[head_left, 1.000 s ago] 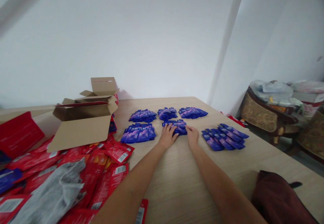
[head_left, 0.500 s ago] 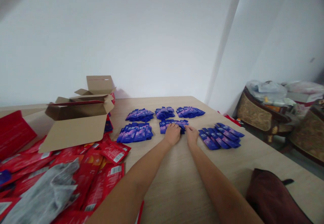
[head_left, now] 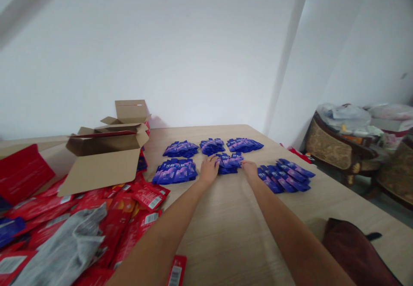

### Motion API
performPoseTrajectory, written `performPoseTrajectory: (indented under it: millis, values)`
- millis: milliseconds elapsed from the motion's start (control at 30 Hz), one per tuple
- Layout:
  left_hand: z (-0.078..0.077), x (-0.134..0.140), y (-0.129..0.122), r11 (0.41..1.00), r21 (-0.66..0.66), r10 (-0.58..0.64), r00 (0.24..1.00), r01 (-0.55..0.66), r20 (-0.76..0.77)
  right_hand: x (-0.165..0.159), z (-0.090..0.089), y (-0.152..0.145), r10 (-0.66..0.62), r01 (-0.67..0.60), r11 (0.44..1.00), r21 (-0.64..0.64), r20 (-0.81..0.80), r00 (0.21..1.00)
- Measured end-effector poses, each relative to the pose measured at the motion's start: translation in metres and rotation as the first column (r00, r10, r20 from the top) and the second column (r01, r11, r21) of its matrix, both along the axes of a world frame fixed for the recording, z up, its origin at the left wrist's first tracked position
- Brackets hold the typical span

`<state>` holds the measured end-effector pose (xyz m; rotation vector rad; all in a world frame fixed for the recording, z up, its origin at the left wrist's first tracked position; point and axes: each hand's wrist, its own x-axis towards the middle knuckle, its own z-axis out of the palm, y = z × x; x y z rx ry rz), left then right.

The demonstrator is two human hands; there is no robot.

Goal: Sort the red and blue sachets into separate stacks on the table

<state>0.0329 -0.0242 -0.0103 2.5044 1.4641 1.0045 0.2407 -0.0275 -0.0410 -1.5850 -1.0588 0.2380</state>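
A fanned pile of blue-purple packets lies on the table between my two hands. My left hand rests at the pile's left end, its fingers stretched out and touching the packets. At the right end, my right hand has its fingers drawn together on a packet's edge; the fingertips are partly hidden. Just right of it lies another fanned group of blue packets. To the left of my left hand is a similar pile, and three more piles sit behind, the middle one nearest the worked pile.
Open cardboard boxes stand at the left. Many red packets are heaped in front of them, with a grey cloth on top. A dark red pouch lies front right. Beyond the table's right edge is a loaded armchair.
My left hand has slid left from on top of the middle pile to its left end, uncovering the packets. My right hand stays at the pile's right edge. The view has shifted slightly.
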Motion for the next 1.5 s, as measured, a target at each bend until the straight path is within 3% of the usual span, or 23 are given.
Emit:
performPoseTrajectory:
  millis: [133,300,533,867,1500]
  values:
    - [-0.020,-0.006,0.004,0.988,-0.152,-0.026,0.999,0.030,0.031,0.006,0.011,-0.001,0.090,-0.087,0.994,-0.065,0.056,0.994]
    - [-0.033,-0.005,0.001,0.982,-0.181,-0.054,0.998,0.061,0.040,0.005,0.015,0.007,0.188,-0.169,0.977,-0.127,0.149,0.971]
    - [-0.032,-0.007,-0.001,0.982,-0.161,-0.098,0.995,0.100,0.022,-0.016,0.001,0.024,0.242,-0.180,0.957,-0.228,0.283,0.928]
    - [-0.027,-0.006,-0.016,0.971,-0.145,-0.185,0.982,0.188,0.030,-0.027,-0.013,0.002,0.204,-0.147,0.975,-0.165,0.415,0.886]
    - [-0.025,-0.005,-0.025,0.983,-0.172,-0.067,0.998,0.066,0.002,-0.033,-0.011,-0.017,0.097,-0.082,0.995,-0.054,0.427,0.899]
